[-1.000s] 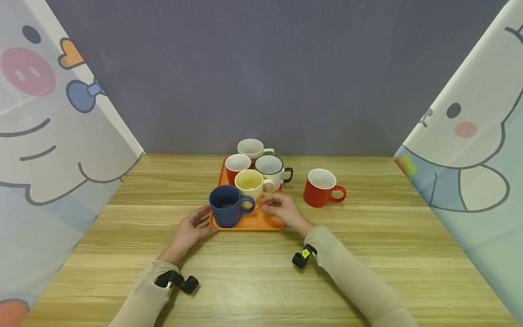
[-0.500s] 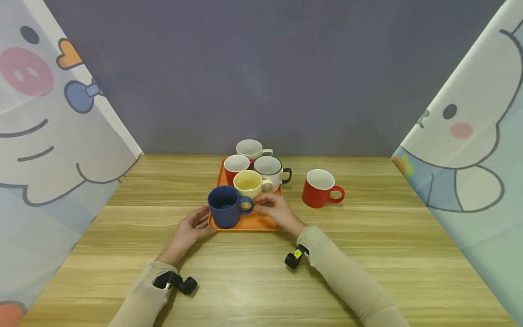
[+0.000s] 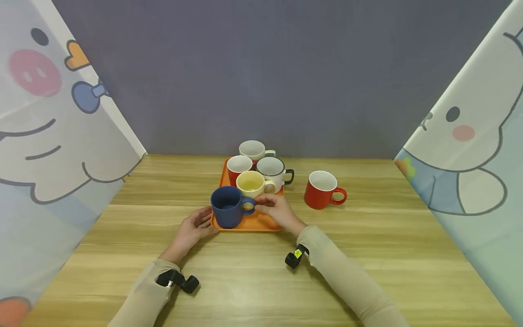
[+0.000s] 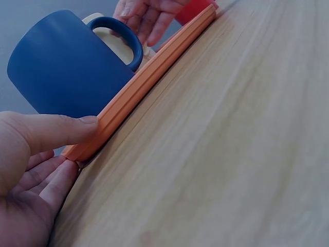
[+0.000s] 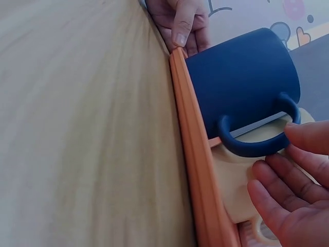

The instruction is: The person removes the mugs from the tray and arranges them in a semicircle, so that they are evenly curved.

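A blue mug (image 3: 227,208) stands at the front left of an orange tray (image 3: 261,222). My right hand (image 3: 278,211) pinches the blue mug's handle between thumb and index finger; the right wrist view shows its other fingers spread below the handle. At the tray's front left corner, my left hand (image 3: 196,229) holds the rim, thumb on the edge and fingertips at the corner's outer side. Behind the blue mug on the tray are a yellow mug (image 3: 249,184), a red mug (image 3: 234,175) with white inside, and a white mug (image 3: 270,168) with black rim.
At the back of the tray is a pale mug (image 3: 251,147), partly hidden. Another red mug (image 3: 318,195) stands apart on the wooden table (image 3: 367,236), right of the tray. A grey wall (image 3: 261,77) rises behind, with cartoon-printed panels on both sides.
My right hand has moved slightly left, from beside the yellow mug onto the blue mug's handle. The left hand stays at the tray's corner, and the mugs have not moved.
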`<state>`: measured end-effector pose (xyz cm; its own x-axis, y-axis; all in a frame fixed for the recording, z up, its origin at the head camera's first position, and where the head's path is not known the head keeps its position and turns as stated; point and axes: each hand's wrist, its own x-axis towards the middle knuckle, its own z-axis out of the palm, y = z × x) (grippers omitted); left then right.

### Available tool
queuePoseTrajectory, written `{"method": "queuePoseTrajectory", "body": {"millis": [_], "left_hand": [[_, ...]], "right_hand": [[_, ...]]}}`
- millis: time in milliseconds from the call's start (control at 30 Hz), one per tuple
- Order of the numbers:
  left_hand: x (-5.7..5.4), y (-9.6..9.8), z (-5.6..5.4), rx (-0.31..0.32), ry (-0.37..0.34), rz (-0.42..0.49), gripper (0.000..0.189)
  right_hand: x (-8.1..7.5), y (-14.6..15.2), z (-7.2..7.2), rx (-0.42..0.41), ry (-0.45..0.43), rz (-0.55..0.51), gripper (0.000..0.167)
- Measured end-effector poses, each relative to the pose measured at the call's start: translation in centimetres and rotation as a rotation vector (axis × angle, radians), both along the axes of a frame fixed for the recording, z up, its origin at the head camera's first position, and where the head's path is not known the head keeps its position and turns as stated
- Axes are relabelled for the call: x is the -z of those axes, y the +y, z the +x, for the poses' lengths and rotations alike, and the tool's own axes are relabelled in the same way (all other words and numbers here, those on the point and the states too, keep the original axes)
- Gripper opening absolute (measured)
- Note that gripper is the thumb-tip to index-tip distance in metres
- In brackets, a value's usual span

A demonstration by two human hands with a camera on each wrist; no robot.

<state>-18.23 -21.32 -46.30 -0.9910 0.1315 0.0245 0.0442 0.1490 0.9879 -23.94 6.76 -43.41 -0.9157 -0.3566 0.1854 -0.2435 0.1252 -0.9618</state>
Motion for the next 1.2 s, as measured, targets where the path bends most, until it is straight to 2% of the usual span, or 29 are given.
{"method": "queuePoseTrajectory", "body": {"millis": [233, 767, 1033, 1200], "left_hand": [[-0.07, 0.27, -0.10, -0.006, 0.022, -0.002, 0.073], [-0.28, 0.32, 0.16, -0.007, -0.012, -0.015, 0.076], [-0.19, 0.18, -0.14, 0.000, 0.006, -0.006, 0.074], [-0.28, 0.22, -0.03, -0.005, -0.008, -0.011, 0.075]], "right_hand": [[-0.18, 0.02, -0.01, 0.003, -0.002, -0.001, 0.023], [0.13, -0.28, 0.07, 0.026, -0.001, -0.021, 0.020], [-0.56, -0.22, 0.21, -0.027, 0.009, 0.005, 0.020], [0.19, -0.30, -0.11, -0.065, 0.002, 0.007, 0.021]]}}
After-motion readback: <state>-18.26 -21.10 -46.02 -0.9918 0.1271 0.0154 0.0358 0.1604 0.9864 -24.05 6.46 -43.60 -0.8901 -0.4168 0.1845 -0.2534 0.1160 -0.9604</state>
